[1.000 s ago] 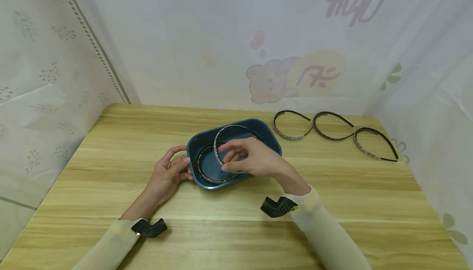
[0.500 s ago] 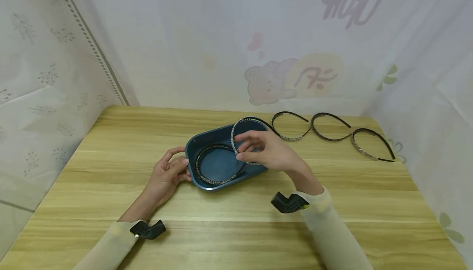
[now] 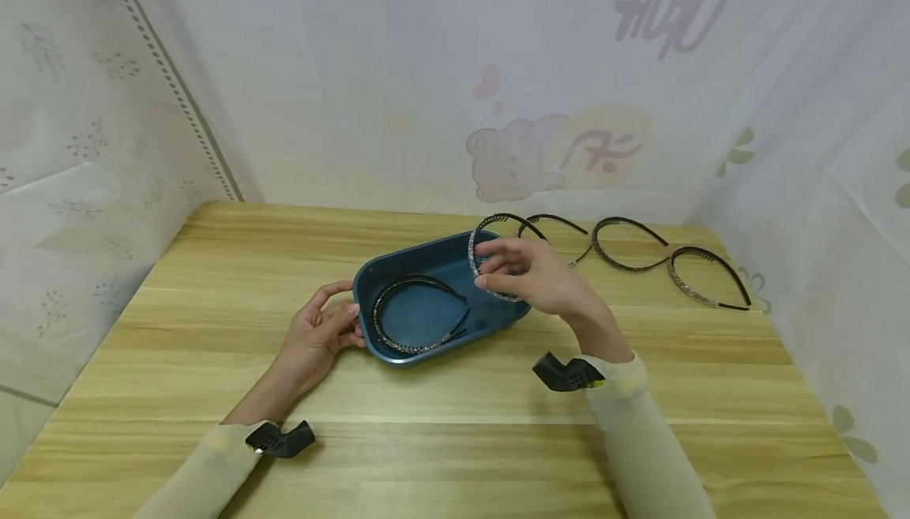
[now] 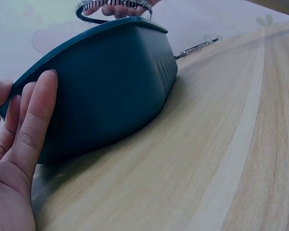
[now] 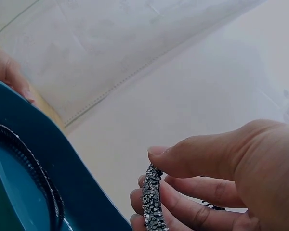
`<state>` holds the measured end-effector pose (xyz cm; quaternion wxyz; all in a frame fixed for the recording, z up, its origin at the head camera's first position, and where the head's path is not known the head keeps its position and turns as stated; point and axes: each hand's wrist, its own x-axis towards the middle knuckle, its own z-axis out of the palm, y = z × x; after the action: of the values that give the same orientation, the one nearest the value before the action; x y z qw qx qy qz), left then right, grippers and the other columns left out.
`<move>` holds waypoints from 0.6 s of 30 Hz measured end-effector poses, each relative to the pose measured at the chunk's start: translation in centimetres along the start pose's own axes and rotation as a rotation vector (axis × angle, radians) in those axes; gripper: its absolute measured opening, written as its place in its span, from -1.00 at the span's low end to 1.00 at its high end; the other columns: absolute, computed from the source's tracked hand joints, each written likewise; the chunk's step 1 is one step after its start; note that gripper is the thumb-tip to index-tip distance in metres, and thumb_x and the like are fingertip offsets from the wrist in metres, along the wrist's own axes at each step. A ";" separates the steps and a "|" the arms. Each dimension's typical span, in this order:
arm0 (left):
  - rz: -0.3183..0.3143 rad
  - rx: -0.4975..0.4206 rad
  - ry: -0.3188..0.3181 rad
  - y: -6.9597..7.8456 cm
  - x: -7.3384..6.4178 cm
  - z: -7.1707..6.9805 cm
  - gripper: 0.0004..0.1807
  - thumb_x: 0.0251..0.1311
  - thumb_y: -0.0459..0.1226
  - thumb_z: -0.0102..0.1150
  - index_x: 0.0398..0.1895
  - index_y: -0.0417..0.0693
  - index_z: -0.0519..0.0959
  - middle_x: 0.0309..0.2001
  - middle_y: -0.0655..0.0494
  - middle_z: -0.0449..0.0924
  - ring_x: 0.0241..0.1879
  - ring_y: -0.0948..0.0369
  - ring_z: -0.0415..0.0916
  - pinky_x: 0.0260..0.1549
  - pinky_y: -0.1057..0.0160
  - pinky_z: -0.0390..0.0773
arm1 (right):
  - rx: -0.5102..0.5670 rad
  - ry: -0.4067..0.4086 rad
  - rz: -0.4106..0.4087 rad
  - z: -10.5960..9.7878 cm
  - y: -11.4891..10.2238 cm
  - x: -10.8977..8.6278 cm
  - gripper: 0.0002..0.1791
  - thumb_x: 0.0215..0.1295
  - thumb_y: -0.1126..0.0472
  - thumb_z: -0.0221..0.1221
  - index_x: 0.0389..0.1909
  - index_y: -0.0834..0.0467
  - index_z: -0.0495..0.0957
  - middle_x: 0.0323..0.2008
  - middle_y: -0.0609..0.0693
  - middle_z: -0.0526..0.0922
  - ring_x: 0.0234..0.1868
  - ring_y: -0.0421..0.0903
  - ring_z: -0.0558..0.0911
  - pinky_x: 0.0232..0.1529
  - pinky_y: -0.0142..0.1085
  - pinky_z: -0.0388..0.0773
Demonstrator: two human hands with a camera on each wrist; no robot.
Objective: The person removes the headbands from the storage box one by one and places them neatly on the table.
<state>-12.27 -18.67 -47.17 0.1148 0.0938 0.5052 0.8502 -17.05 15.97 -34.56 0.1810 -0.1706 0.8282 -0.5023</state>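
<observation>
My left hand [image 3: 316, 337] pinches the left end of a dark blue plastic box [image 3: 389, 265], thumb over the rim and fingers against the outer wall, as the left wrist view shows. Between thumb and fingers, my right hand [image 3: 540, 276] holds a black toothed headband [image 3: 471, 257] covered in silvery glitter stones. This headband is raised over the box's right part; its glittery band [image 5: 152, 202] is close up in the right wrist view. Inside the box, on the left, lie nested dark headbands [image 3: 378, 321]; their exact number is hard to make out.
Along the table's back right lie further headbands: one partly behind my right hand [image 3: 579, 230], a middle headband [image 3: 618, 268] and a rightmost headband [image 3: 686, 288]. The wooden table [image 3: 426, 456] meets printed white cloth [image 3: 355, 108] behind and at the sides.
My right hand has lifted the glittery headband from over the box's middle and carried it right and toward the back. My left hand keeps its hold on the box.
</observation>
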 end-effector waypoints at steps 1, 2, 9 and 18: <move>0.000 -0.001 0.000 0.0 0.0 0.0 -0.63 0.53 -0.44 -0.01 0.30 -0.03 0.31 -0.32 0.18 0.73 -0.37 0.29 0.69 -0.34 0.33 0.79 | 0.010 0.003 0.004 -0.3 0.1 0.0 -0.48 0.39 0.12 0.32 0.35 0.01 0.49 -0.02 0.03 0.68 -0.03 -0.05 0.68 -0.14 -0.28 0.66; 0.000 -0.001 -0.001 0.0 0.0 0.0 -0.63 0.53 -0.44 -0.01 0.30 -0.02 0.31 -0.32 0.17 0.73 -0.37 0.29 0.68 -0.35 0.33 0.79 | 0.016 0.006 0.003 -0.5 0.2 -0.1 -0.47 0.40 0.13 0.32 0.36 0.02 0.49 -0.01 0.04 0.68 -0.01 -0.05 0.68 -0.08 -0.26 0.68; 0.010 -0.013 -0.012 0.0 0.0 0.0 -0.63 0.52 -0.45 -0.01 0.30 -0.03 0.32 -0.32 0.17 0.72 -0.37 0.29 0.68 -0.35 0.33 0.79 | 0.006 0.060 0.049 -2.0 0.8 -0.1 -0.48 0.39 0.09 0.33 0.33 -0.03 0.51 0.04 0.07 0.68 0.04 -0.04 0.70 0.10 -0.18 0.69; -0.005 0.017 0.014 0.1 0.1 -0.1 -0.64 0.53 -0.42 -0.01 0.29 0.01 0.33 -0.33 0.19 0.72 -0.37 0.29 0.67 -0.35 0.34 0.79 | 0.030 0.089 0.073 -3.0 1.6 0.2 -0.48 0.40 0.13 0.32 0.35 0.01 0.49 0.05 0.11 0.69 0.03 -0.05 0.70 0.03 -0.25 0.69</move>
<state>-12.44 -18.76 -47.17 0.1123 0.0877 0.5136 0.8461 -18.77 18.88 -34.75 0.1648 -0.1153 0.8334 -0.5148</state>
